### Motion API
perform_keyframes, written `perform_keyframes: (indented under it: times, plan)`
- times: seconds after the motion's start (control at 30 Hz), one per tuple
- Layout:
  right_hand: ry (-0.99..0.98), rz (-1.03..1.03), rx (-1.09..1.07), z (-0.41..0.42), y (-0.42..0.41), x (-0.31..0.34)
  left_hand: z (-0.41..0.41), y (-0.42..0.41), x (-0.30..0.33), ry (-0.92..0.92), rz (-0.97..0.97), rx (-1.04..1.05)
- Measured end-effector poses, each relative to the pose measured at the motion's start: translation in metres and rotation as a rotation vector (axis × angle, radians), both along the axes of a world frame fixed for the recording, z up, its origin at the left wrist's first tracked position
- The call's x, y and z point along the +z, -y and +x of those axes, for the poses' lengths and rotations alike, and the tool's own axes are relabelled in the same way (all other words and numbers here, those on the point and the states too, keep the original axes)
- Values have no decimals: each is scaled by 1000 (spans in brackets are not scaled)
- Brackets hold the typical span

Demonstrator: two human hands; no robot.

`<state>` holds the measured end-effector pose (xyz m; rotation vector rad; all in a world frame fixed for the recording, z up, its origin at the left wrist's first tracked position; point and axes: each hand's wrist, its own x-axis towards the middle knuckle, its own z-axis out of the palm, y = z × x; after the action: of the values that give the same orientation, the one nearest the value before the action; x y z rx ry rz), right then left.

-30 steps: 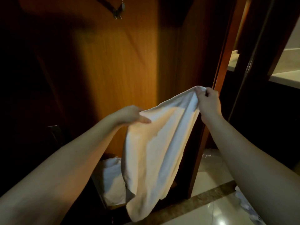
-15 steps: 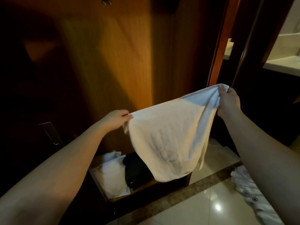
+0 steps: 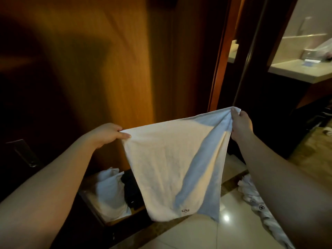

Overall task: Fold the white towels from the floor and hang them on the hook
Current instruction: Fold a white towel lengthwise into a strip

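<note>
Head view: a white towel (image 3: 167, 169) hangs spread between two raised hands, in front of a wooden panel (image 3: 100, 72).
Left hand (image 3: 106, 134): holds the towel's left top corner; its fingers (image 3: 124, 135) are curled together and pinch the cloth against the thumb.
Towel, place: in the air, clear of the floor (image 3: 206, 230), its top edge running from the left hand up to the right hand, its lower edge hanging free above the open drawer (image 3: 115, 220) and the tiles.
Towel, look: plain white, lightly creased, with a small dark embroidered mark near the bottom edge. The left part lies flat and lit warm; the right part is gathered into a long fold that runs down from the right hand and lies in bluish shade.
Towel, handling: judged soft, limp and light. It sags between the hands and keeps no shape of its own, so it needs tension along the top edge to stay flat. Not fragile, and the weave looks easy to grip.
Where to hold: at the two top corners, as now. The right corner looks bunched and would fold more squarely if pinched at the true corner.
Right hand (image 3: 240, 125): grips the gathered right top corner, its fingers (image 3: 233, 112) closed round a bunch of cloth.
Second towel (image 3: 258, 203): crumpled on the floor at the near right, partly hidden by the right forearm, not yet folded.
Hook: not in view.
</note>
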<state>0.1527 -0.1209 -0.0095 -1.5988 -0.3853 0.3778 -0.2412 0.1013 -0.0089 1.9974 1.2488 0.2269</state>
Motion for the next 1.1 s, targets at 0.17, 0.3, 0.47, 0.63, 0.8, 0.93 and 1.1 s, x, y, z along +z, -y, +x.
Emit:
perform_keyframes:
  times: [0.17, 0.3, 0.47, 0.63, 0.8, 0.93, 1.1]
  plan:
    - [-2, -49, 20, 6, 4, -6, -9, 7, -17, 725, -384, 191]
    - [5, -95, 40, 5, 7, -9, 9, 22, -27, 992, -513, 309]
    - [-483, 37, 104, -14, 10, -33, 43, 50, -28, 938, -680, 654]
    - [-773, 165, 143, -72, 5, -56, 80, 103, -27, 1022, -678, 707]
    - [-506, 82, 178, -137, 5, -46, 105, 149, -24, 1022, -475, 631]
    - [-403, 51, 284, -177, 7, -28, 117, 176, -9, 908, -300, 454]
    - [-252, 154, 343, -198, 7, -11, 121, 191, 3, 913, -274, 312]
